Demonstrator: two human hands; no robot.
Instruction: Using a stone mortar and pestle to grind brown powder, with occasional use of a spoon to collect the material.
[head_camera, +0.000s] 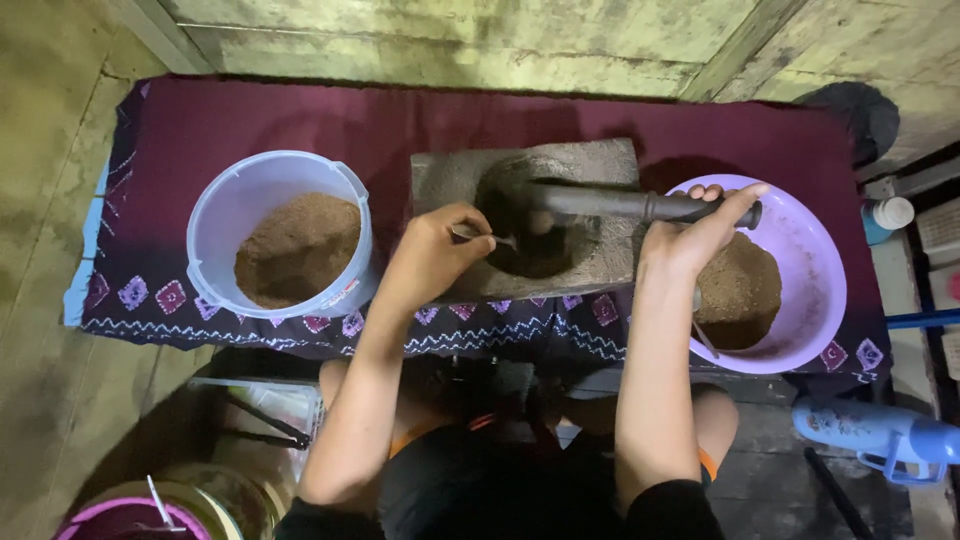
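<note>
Stone-grey and rough, the mortar (560, 215) sits on the maroon cloth (250, 115) between both hands. The left hand (432, 250) is curled nearly closed, fingertips pinching the handle of a metal spoon (490, 237) whose bowl reaches into the mortar's hollow. The right hand (700, 232) is folded loosely around the dark pestle (625, 204), thumb stretched along its far end, fingers wrapped over the shaft; the pestle lies tilted with its thick head down in the hollow and its handle over the rim of the purple bowl (815, 290). That bowl, just right of the mortar, holds a heap of brown ground powder. Left of the mortar stands a pale bucket (215, 215) with more of the same powder inside.
</note>
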